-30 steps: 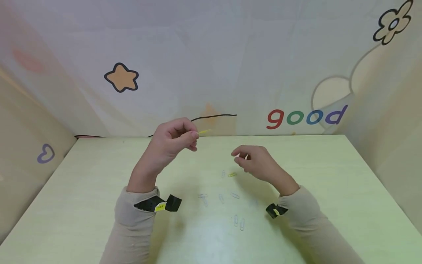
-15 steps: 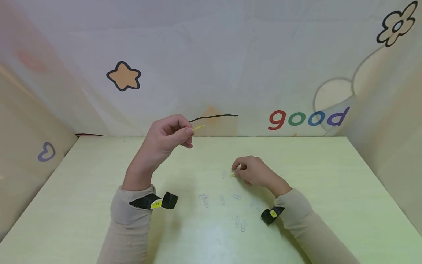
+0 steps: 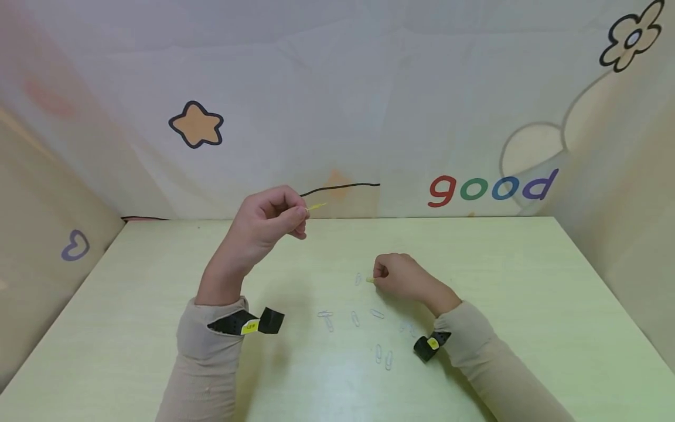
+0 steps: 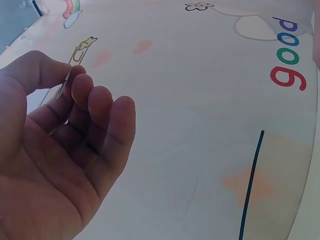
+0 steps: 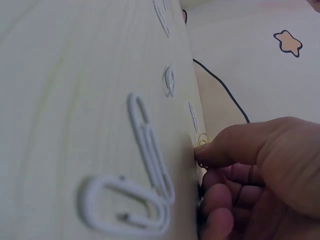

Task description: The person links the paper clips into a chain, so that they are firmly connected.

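Raised above the back of the table, my left hand [image 3: 263,225] pinches linked paper clips between thumb and forefinger. In the left wrist view a yellow clip [image 4: 79,54] sticks up from the fingertips, joined to another yellow piece, and a pale clip end [image 4: 62,89] shows below them. Down at the tabletop, my right hand [image 3: 403,276] has thumb and forefinger closed on a yellow paper clip [image 3: 371,280], whose loop [image 5: 202,140] pokes out past the thumb in the right wrist view. A white clip [image 3: 358,279] lies just left of it.
Several white paper clips lie scattered nearer the front, among them one at the middle [image 3: 355,319], a pair close together [image 3: 388,360] and two touching at the left [image 3: 325,314]. A printed cloth wall stands along the table's [image 3: 158,281] back edge.
My right hand has come down to the tabletop and its fingers have closed on the yellow clip lying there. The left hand has shifted slightly left, its clips still pinched.
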### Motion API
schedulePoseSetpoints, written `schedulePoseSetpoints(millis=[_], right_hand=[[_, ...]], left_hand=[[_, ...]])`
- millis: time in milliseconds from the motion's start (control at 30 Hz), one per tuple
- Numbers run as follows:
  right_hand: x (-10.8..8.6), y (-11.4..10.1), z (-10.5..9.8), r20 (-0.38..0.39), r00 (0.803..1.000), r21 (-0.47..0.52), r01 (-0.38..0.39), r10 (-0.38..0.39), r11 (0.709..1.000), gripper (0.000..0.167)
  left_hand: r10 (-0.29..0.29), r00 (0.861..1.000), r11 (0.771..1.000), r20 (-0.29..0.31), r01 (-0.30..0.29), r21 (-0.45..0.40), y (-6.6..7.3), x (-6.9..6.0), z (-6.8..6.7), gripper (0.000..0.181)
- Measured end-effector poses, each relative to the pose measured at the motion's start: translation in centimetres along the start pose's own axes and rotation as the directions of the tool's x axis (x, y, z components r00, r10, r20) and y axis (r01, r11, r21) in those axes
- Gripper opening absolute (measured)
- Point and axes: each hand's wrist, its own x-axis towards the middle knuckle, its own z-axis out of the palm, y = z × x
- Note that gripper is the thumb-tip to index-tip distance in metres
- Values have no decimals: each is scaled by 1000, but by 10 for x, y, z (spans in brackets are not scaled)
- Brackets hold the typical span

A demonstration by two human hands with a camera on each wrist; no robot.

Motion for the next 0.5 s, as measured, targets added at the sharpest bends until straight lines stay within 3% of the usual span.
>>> schedulePoseSetpoints(millis=[167, 367, 500], right_hand=[[-1, 7, -4, 27, 999, 208, -36, 31, 977, 9], [-6, 6, -19, -4, 1000, 475, 1, 0, 880, 3], [-11, -2, -30, -42, 999, 578, 39, -18, 815, 18]], left_hand=[[-13, 1000, 1000, 18, 13, 17, -4, 2, 5, 9], [-40, 999, 996, 21, 38, 82, -6, 3, 11, 9], [-45, 999, 992, 27, 41, 117, -6, 4, 15, 9]])
